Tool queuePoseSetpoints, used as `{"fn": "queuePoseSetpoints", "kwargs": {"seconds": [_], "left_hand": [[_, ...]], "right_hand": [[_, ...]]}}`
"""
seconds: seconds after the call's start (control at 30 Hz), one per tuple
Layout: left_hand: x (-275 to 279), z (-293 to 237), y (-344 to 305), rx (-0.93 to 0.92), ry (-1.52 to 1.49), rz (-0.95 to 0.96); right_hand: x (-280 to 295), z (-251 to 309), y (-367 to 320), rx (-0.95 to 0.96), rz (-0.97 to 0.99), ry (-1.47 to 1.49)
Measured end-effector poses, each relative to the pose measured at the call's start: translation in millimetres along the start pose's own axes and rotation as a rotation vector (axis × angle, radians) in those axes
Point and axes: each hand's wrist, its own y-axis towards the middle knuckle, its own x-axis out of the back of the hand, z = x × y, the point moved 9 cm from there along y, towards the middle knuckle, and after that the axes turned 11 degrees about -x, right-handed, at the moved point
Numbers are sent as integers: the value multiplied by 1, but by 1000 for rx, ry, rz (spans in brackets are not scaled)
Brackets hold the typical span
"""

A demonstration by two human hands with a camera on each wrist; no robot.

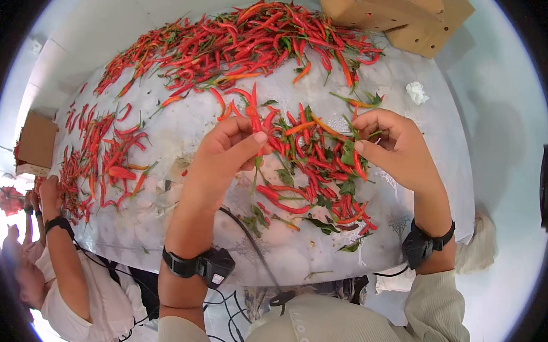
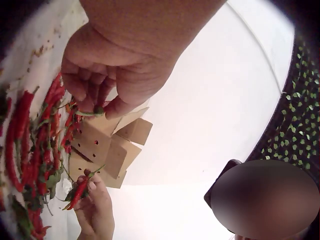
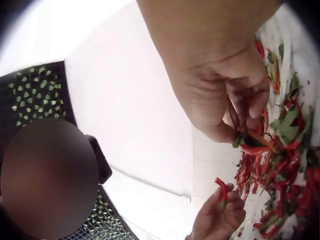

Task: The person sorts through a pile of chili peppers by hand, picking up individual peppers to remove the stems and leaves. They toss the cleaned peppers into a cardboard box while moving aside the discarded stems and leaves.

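Observation:
My left hand (image 1: 217, 157) pinches a red chili pepper (image 1: 255, 119) between thumb and fingers, its green stem hanging below. In the left wrist view, the stem end (image 2: 99, 110) shows at the fingertips. The right hand (image 1: 395, 145) holds a small bunch by its stems: a red chili (image 1: 359, 164) with green leaves (image 1: 347, 154). From the right wrist, orange-red chilies (image 3: 256, 149) hang at those fingertips. Both hands are above a loose pile of chilies (image 1: 313, 166) mixed with leaves and stems.
A big heap of red chilies (image 1: 248, 37) covers the table's far side; another heap (image 1: 105, 159) spreads left. Cardboard boxes (image 1: 406, 25) stand at the back right, near a crumpled white tissue (image 1: 417, 93). Another person's hand (image 1: 50, 193) is at the left edge. A cable (image 1: 247, 236) crosses the near edge.

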Motion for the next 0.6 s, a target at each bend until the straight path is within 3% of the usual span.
{"fn": "queuePoseSetpoints", "kwargs": {"seconds": [0.13,0.23,0.33,0.43,0.53,0.6], "left_hand": [[-2,1,0,10,-11,57],[-4,0,0,10,-22,55],[-4,1,-1,11,-29,69],[-4,-1,-1,10,-24,39],[-1,-5,0,4,-11,35],[1,-2,0,-12,-24,31]], "right_hand": [[-14,-5,0,-44,150,132],[-26,6,-6,-12,205,-19],[-35,20,-7,150,102,-28],[-46,31,-12,341,-86,-393],[-65,36,-19,456,-131,-658],[-77,30,-20,436,18,-676]]}}
